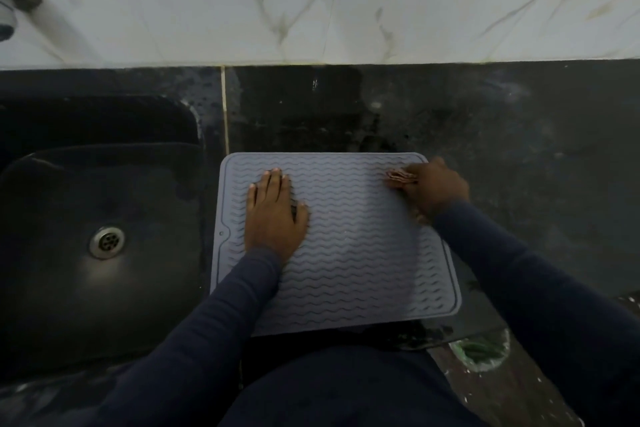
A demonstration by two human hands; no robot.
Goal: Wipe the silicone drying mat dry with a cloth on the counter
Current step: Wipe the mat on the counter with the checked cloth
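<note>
left hand (275, 211): palm down and flat, fingers straight and close together, thumb out to the side. Presses on the left half of the mat and holds nothing.
right hand (433, 187): fingers curled round a folded cloth, knuckles up, at the mat's far right corner.
cloth (400, 177): pinkish-brown and folded thick. Only the end past the fingertips shows, lying against the mat surface.
sleeves (221, 315): dark navy, reaching both wrists.
mat (353, 253): grey-blue silicone with wavy ridges, a raised rim and rounded corners. Lies flat on the tabletop just right of the sink, long side running left to right, near edge close to the person's body. Small notch on the left rim.
tabletop (519, 132): dark stone with dull blotches and streaks behind the mat.
seam (225, 107): pale line running from the wall toward the mat's far left corner.
sink (69, 305): dark basin to the left of the mat.
drain (107, 242): round, metal, in the basin floor.
wall tiles (346, 10): white with grey veins, behind the tabletop.
</note>
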